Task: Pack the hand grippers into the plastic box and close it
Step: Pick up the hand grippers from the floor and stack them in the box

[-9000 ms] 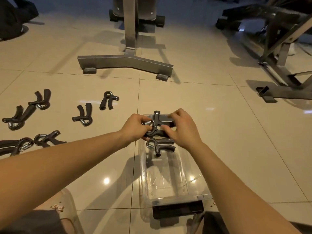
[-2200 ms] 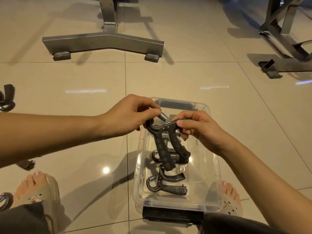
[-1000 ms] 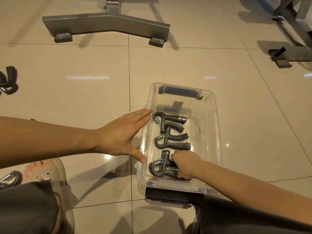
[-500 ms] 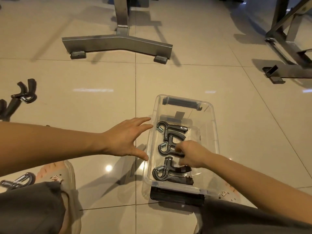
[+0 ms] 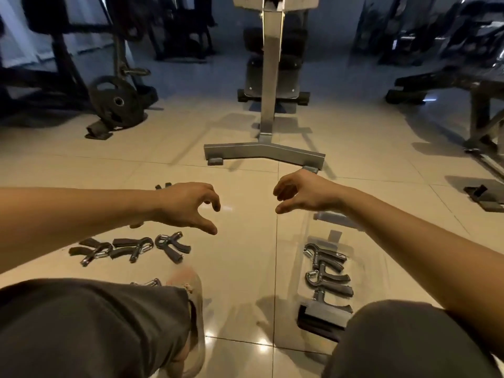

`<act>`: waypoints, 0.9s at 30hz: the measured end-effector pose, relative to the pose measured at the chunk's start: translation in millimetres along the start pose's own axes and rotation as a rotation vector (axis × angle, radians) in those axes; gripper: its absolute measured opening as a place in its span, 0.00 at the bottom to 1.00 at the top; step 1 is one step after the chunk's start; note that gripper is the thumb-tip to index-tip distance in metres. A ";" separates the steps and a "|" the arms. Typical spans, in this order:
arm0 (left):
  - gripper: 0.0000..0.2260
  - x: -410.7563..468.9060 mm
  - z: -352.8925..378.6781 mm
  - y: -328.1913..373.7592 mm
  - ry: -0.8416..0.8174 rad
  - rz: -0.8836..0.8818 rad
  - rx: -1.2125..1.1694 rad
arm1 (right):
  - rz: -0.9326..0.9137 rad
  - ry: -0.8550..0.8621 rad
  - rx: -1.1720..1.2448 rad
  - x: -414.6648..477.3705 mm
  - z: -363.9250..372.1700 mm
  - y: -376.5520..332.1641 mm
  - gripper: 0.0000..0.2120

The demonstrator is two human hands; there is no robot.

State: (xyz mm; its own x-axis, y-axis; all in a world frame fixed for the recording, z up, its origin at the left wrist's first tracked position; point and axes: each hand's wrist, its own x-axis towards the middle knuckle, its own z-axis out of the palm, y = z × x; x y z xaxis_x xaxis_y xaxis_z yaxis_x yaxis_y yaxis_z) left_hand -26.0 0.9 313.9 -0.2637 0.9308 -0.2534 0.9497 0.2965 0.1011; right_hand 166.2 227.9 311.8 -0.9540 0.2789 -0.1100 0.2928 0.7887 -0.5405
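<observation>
The clear plastic box (image 5: 308, 236) lies open on the floor at lower right, partly behind my right forearm and knee. Three black hand grippers (image 5: 327, 271) lie in a row inside it. Several more hand grippers (image 5: 131, 248) lie on the tiles at lower left, and another (image 5: 163, 185) peeks out behind my left wrist. My left hand (image 5: 188, 207) hovers above the floor grippers with loosely curled fingers, holding nothing. Apart from it, my right hand (image 5: 300, 192) hangs beyond the box's far end, fingers loosely curled and empty.
A grey metal stand base (image 5: 264, 154) sits just beyond my hands. A weight plate (image 5: 117, 105) leans at far left, and bench frames (image 5: 480, 126) stand at the right. My knees (image 5: 92, 323) and a sandalled foot (image 5: 188, 285) fill the bottom edge.
Both hands have lifted away from the box and moved forward, empty. The view has tilted up and shifted left, bringing the floor grippers into sight.
</observation>
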 end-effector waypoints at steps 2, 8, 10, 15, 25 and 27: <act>0.24 -33.9 -7.4 -18.8 0.018 -0.062 -0.013 | -0.050 -0.026 -0.033 9.0 3.8 -38.0 0.20; 0.24 -109.8 38.2 -106.0 0.027 -0.315 -0.157 | -0.121 -0.231 -0.146 67.5 70.8 -126.6 0.20; 0.24 -131.4 71.7 -138.4 0.012 -0.401 -0.224 | -0.124 -0.303 -0.191 96.5 108.2 -144.4 0.21; 0.29 -160.5 156.1 -200.6 0.023 -0.523 -0.327 | -0.071 -0.421 -0.299 163.7 198.4 -157.2 0.22; 0.39 -106.5 320.6 -225.7 0.030 -0.635 -0.529 | 0.091 -0.294 -0.276 253.1 322.8 -106.4 0.15; 0.41 -94.1 343.4 -223.3 0.034 -0.647 -0.509 | 0.143 -0.245 -0.246 263.6 340.5 -90.8 0.15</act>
State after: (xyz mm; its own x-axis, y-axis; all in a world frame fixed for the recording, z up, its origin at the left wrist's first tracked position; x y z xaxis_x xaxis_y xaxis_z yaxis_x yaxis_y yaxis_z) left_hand -155.2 -226.4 -15.2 -0.7453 0.5460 -0.3828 0.4171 0.8296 0.3712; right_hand -133.6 43.2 48.0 -0.8806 0.2802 -0.3821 0.4026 0.8677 -0.2915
